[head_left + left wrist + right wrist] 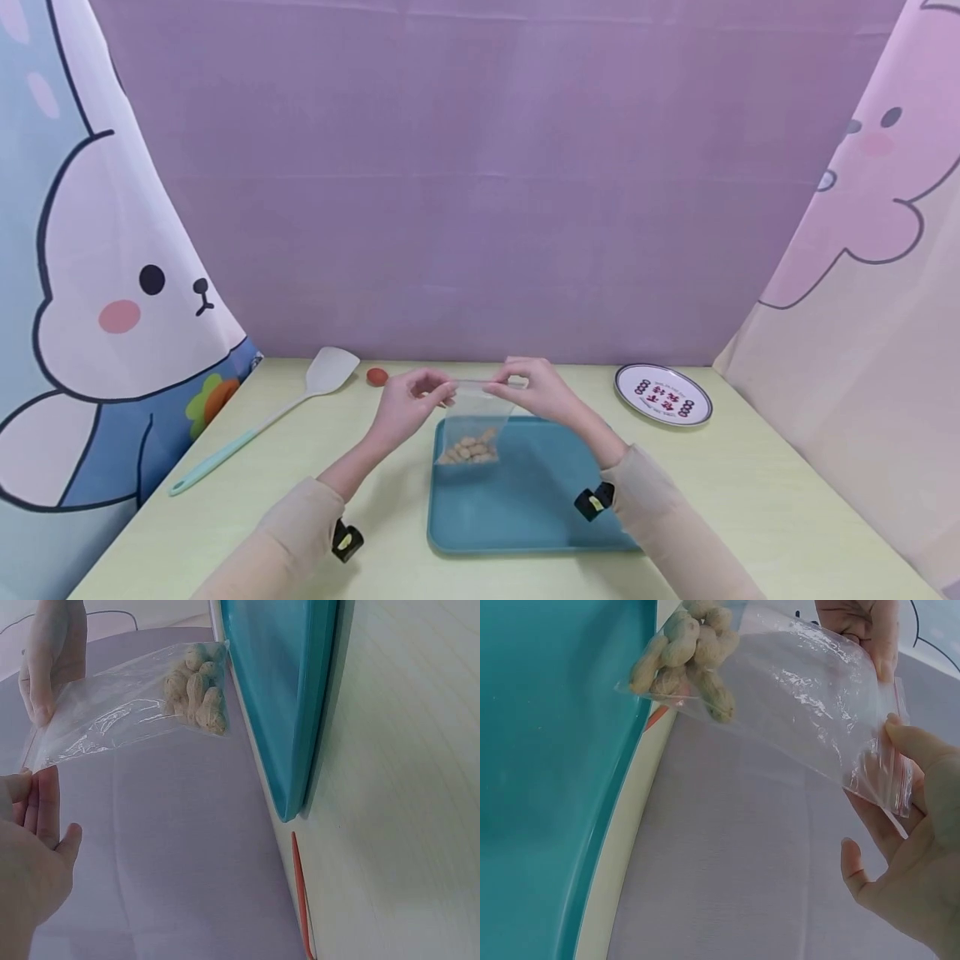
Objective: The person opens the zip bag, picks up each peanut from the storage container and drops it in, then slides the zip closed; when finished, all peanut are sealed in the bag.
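A clear zip-lock bag (477, 421) hangs upright between both hands, over the left part of a teal tray (540, 508). Several unshelled peanuts (690, 656) lie gathered at its bottom. My left hand (408, 404) pinches the bag's top edge at the left corner between thumb and fingers. On the other side my right hand (542, 390) pinches the same top edge, thumb in front and fingers behind. In the right wrist view, the red-lined zip strip (900, 750) runs along the bag's mouth beside the right thumb.
To the left lies a spatula (330, 372) with a pale head and mint handle. A small red oval object (377, 377) sits near the table's back edge. At the back right is a white plate (663, 395) with red lettering and a dark rim. Printed curtains stand around the table.
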Available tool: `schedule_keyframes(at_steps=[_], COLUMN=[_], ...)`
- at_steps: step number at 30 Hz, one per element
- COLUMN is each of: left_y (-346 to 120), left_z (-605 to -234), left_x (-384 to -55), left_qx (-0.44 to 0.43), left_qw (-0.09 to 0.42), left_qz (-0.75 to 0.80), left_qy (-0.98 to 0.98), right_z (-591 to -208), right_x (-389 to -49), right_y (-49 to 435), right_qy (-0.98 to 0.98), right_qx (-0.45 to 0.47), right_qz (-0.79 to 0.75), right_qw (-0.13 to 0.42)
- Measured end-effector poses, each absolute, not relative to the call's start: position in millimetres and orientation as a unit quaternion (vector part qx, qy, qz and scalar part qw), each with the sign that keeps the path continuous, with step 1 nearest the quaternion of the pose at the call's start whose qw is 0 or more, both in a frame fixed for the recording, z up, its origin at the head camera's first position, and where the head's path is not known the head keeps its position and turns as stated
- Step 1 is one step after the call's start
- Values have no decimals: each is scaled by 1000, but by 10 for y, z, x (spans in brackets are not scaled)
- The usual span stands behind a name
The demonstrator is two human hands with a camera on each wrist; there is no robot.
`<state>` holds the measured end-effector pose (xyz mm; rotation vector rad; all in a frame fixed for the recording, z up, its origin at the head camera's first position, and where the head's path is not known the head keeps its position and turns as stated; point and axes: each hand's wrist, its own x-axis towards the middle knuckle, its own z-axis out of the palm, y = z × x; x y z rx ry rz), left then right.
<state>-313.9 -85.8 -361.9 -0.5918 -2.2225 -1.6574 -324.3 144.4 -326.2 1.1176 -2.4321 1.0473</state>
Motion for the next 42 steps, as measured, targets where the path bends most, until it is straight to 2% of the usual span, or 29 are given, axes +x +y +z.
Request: schedule_keyframes(at_steps=[7,17,42], left_y=[-878,-955,-1020], left_z=[-3623,-3642,-3643], left_x=[-3146,-3135,-3135], left_qx=[-199,-210,-223], left_qw=[147,168,153], left_qz=[-590,-594,-631], left_qy=[-768,-758,-728], right_z=[-3258,-3272,-3295], right_x=[-3253,-3227,-3222], right_y=[1501,1581,1609], right_qy=[-841,-846,-857], right_qx=[379,373,359], right_qz=[363,353,329], right_qw=[131,142,171])
